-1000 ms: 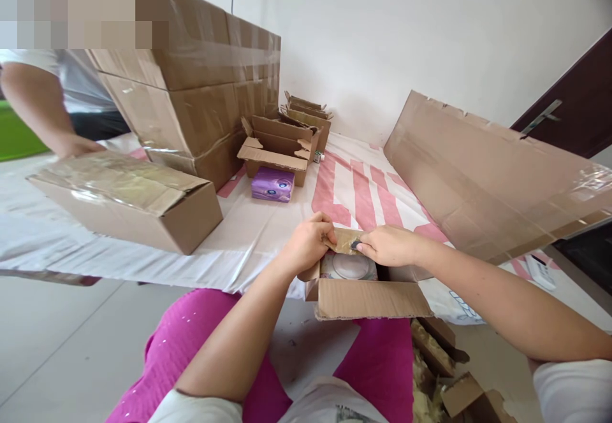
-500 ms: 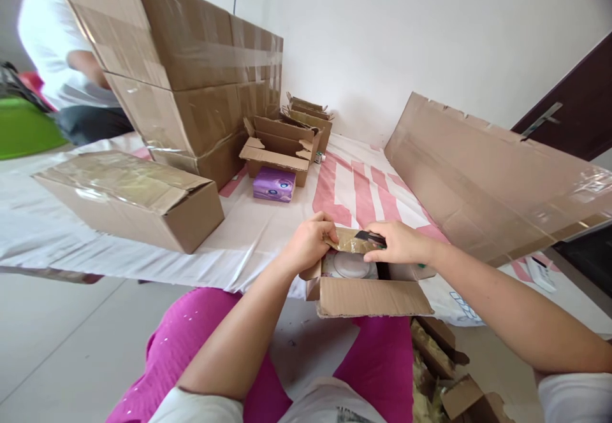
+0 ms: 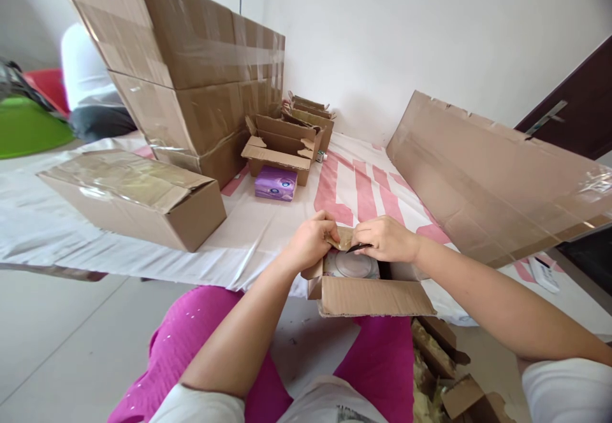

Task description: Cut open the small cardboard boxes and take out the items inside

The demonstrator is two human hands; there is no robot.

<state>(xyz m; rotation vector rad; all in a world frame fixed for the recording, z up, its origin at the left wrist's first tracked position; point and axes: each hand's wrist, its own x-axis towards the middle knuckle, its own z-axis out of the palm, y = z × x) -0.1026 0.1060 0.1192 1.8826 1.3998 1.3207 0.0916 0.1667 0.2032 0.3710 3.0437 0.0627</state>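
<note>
An opened cardboard box (image 3: 377, 297) sits at the table's front edge, its near flap folded down toward me. My left hand (image 3: 312, 239) is closed, pinching the left end of the taped far flap (image 3: 343, 237). My right hand (image 3: 389, 238) is closed around a black utility knife (image 3: 358, 248), whose dark tip points left over the opening, close to the flap. Inside the box lies an item with a round, pale, clear-looking lid (image 3: 354, 264); the rest of the contents is hidden by my hands and the flaps.
A taped box (image 3: 129, 187) lies at left before a tall stack of cartons (image 3: 205, 60). A purple tissue pack (image 3: 276, 183) stands by open boxes (image 3: 282, 143). A large cardboard sheet (image 3: 488, 181) leans at right. Cardboard scraps (image 3: 459, 378) lie below. Another person (image 3: 88, 72) sits behind the stack.
My right hand has shifted left and turned over the box, bringing the knife tip down and toward my left hand. The left hand keeps its grip. The other person has moved behind the cartons.
</note>
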